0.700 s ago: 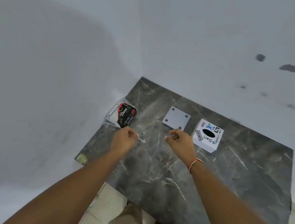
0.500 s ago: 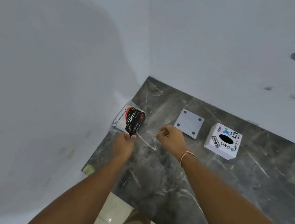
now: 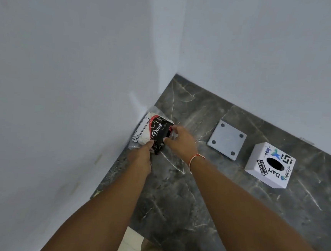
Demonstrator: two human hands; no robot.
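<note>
Head view: left hand point(image 3: 140, 159) meets the near edge of the packet point(image 3: 157, 132); fingers hidden, so pinch or mere touch I cannot tell. Right hand point(image 3: 181, 142) curls thumb and forefinger round its right edge. Packet lies in the counter point(image 3: 194, 198) corner against the wall point(image 3: 84, 78), probably why both hands flank it. Plate point(image 3: 227, 139), box point(image 3: 269, 164) well apart.

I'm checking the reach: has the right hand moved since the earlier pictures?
Yes. The right hand has gone left, away from the grey plate, and now pinches the Dove packet.
</note>
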